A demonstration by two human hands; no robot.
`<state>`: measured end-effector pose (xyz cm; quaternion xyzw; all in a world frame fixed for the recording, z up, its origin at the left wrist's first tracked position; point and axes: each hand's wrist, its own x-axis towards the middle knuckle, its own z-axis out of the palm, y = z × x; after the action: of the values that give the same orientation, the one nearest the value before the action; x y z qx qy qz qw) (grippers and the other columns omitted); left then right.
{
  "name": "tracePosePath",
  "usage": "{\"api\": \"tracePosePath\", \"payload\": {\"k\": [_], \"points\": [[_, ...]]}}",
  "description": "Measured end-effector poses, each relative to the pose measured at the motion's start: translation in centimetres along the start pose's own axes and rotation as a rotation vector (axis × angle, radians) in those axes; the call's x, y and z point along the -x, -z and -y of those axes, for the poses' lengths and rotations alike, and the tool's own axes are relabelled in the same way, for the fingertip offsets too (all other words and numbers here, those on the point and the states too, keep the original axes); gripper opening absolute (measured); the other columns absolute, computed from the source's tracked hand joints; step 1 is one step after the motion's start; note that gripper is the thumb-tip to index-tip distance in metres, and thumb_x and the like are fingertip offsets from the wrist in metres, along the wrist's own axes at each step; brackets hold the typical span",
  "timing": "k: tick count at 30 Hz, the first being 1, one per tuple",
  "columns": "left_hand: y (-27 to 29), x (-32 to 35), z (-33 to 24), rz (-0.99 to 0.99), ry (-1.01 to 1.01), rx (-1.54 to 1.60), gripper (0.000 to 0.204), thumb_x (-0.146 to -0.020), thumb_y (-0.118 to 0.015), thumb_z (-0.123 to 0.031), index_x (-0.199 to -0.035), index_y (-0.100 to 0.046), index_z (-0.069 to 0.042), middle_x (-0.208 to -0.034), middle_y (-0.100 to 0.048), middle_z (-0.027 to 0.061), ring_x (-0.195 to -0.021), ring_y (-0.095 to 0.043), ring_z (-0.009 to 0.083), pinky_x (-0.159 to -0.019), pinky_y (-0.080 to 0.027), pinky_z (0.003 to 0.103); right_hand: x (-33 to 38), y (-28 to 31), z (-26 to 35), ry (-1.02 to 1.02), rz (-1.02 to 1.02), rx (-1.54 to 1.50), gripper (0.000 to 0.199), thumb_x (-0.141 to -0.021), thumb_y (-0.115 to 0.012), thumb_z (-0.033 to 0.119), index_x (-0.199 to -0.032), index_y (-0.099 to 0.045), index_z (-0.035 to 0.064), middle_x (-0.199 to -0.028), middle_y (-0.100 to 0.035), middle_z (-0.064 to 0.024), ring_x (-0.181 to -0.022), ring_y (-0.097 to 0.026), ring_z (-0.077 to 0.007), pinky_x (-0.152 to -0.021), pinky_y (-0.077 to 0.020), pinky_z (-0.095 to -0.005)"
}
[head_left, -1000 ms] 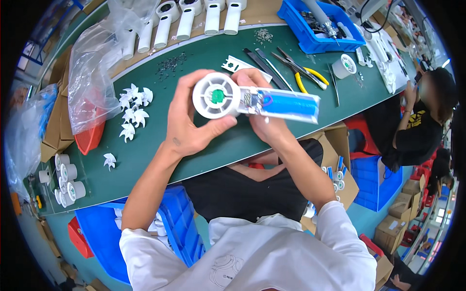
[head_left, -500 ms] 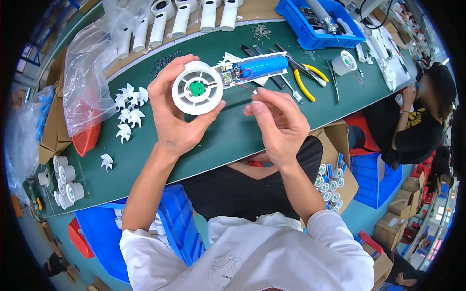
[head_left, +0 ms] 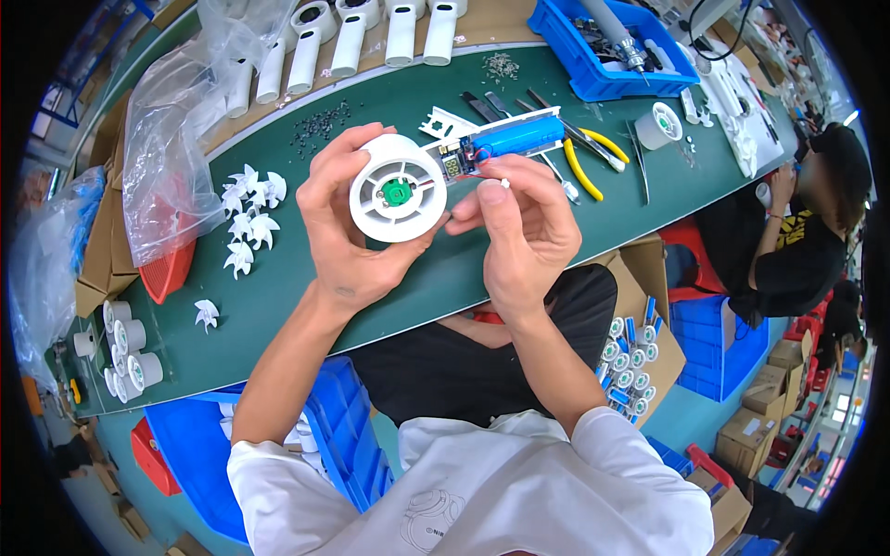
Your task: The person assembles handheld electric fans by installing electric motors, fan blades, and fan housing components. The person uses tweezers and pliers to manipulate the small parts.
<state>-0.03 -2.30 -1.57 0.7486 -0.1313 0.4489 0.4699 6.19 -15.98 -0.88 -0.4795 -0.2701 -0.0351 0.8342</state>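
Observation:
My left hand (head_left: 345, 250) grips a round white fan housing (head_left: 397, 156) with spokes and a green motor hub (head_left: 398, 193) facing up. From its right side extends a white handle part with a small circuit board (head_left: 452, 167) and a blue cylindrical battery (head_left: 519, 139). My right hand (head_left: 527, 248), just right of the housing, pinches a thin wire between thumb and fingers, and a small white connector (head_left: 504, 183) shows at the thumb tip. The wire leads toward the board; part of it is hidden by the fingers.
White fan blades (head_left: 250, 222) lie left of the housing. Beyond it are yellow-handled pliers (head_left: 582, 170), tweezers (head_left: 639, 159), another white housing (head_left: 657, 126) and a blue bin (head_left: 616, 85). White handle shells (head_left: 347, 44) line the back. Another person (head_left: 797, 213) sits at right.
The fan housing and my left hand have moved right and slightly toward me. My right hand has come closer to the board, with its fingers drawn in around the wire.

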Motion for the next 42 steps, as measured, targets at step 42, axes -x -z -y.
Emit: {"api": "tracePosePath", "payload": {"k": [42], "points": [[-0.1, -0.1, -1.0, -0.04, 0.083, 0.004, 0.077, -0.066, -0.079, 0.011, -0.127, -0.036, -0.008, -0.127, -0.046, 0.0209, -0.111, -0.058, 0.0281, -0.089, -0.053, 0.037, -2.2, 0.5, 3.0, 0.031, 0.316, 0.579, 0.003, -0.08, -0.067, -0.001, -0.082, -0.066, -0.0021, -0.074, -0.052, -0.0034, -0.059, -0.049, -0.0065, -0.05, -0.0388, -0.0207]]}}
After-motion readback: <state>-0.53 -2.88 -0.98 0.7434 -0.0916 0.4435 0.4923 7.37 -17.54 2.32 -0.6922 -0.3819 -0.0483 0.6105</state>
